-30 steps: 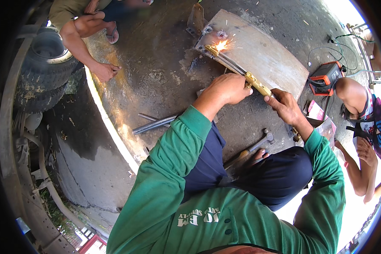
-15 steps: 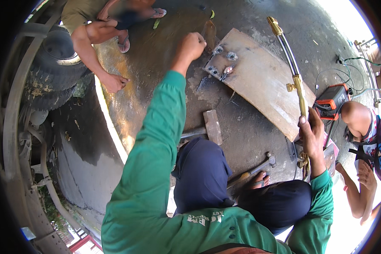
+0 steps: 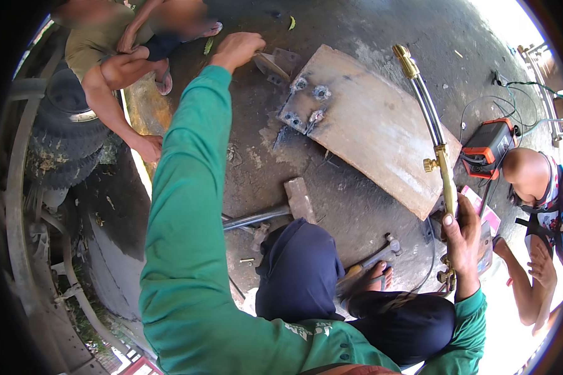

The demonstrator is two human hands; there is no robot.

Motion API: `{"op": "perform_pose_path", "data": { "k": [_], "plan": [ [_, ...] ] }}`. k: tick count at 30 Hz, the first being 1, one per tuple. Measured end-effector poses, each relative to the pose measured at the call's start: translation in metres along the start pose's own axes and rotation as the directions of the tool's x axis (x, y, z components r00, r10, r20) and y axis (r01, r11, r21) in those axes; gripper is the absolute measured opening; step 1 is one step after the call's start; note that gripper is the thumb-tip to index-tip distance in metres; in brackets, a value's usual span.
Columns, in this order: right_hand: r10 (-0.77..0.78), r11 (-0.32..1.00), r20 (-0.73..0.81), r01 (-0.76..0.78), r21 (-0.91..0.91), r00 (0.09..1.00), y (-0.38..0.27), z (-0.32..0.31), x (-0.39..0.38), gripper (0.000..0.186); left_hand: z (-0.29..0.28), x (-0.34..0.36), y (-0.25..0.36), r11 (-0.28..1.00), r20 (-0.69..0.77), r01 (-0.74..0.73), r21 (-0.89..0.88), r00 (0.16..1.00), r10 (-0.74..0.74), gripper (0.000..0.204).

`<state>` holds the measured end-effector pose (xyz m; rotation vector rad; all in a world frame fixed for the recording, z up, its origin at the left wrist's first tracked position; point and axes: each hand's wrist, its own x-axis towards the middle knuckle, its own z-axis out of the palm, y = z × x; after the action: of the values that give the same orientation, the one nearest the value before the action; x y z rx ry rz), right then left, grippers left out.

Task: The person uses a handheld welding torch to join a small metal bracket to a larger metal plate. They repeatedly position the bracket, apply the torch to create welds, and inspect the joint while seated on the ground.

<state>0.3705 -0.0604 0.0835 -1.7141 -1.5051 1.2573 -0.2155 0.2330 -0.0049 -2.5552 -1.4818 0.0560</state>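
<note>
My right hand (image 3: pixel 461 240) is closed round the brass handle of a cutting torch (image 3: pixel 445 169). Its steel tubes and brass head point up and away over the right side of a large rusty steel plate (image 3: pixel 372 125). At the far left corner of that plate are several rough, burnt holes and a small dark holed piece (image 3: pixel 292 119) along the edge. My left arm reaches forward, and my left hand (image 3: pixel 236 51) is closed on the edge of a small rusty metal bracket (image 3: pixel 272 67) with holes, just left of the plate. The left fingertips are partly hidden.
Near my knees lie a sledgehammer (image 3: pixel 299 199) and a smaller hammer (image 3: pixel 381 253). An orange and black machine (image 3: pixel 489 147) with cables stands at right. One person (image 3: pixel 106 75) crouches far left beside tyres (image 3: pixel 69 144); another person (image 3: pixel 535 181) is at the right edge.
My left hand has moved left and farther away, and the bracket has shifted left and turned with it. The torch stays in my right hand. The view has shifted slightly.
</note>
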Motion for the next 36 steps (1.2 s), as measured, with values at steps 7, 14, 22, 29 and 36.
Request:
{"op": "perform_pose_path", "data": {
  "k": [7, 14, 22, 29, 36],
  "plan": [
    [0.042, 0.998, 0.016, -0.043, 0.049, 0.999, -0.009, 0.001, -0.003, 0.085, -0.114, -0.037, 0.024, 0.995, -0.044, -0.075, 0.059, 0.996, 0.077, 0.015],
    [0.01, 0.994, 0.019, -0.012, 0.106, 1.0, -0.008, 0.006, -0.011, 0.069, -0.169, -0.044, 0.057, 0.972, 0.041, -0.189, -0.143, 0.98, 0.196, 0.014],
    [0.027, 0.994, 0.034, -0.03, 0.102, 0.999, -0.014, 0.003, -0.032, 0.067, -0.176, -0.002, 0.119, 0.912, 0.116, -0.356, -0.202, 0.916, 0.383, 0.015],
    [0.011, 0.996, 0.015, -0.012, 0.09, 1.0, -0.013, 0.0, -0.042, 0.067, -0.15, 0.037, 0.117, 0.926, 0.189, -0.346, -0.149, 0.91, 0.37, 0.016],
    [0.027, 0.995, 0.023, -0.029, 0.093, 0.999, -0.011, -0.002, -0.038, 0.07, -0.143, 0.054, 0.115, 0.859, 0.163, -0.366, -0.357, 0.881, 0.443, 0.019]
  ]
}}
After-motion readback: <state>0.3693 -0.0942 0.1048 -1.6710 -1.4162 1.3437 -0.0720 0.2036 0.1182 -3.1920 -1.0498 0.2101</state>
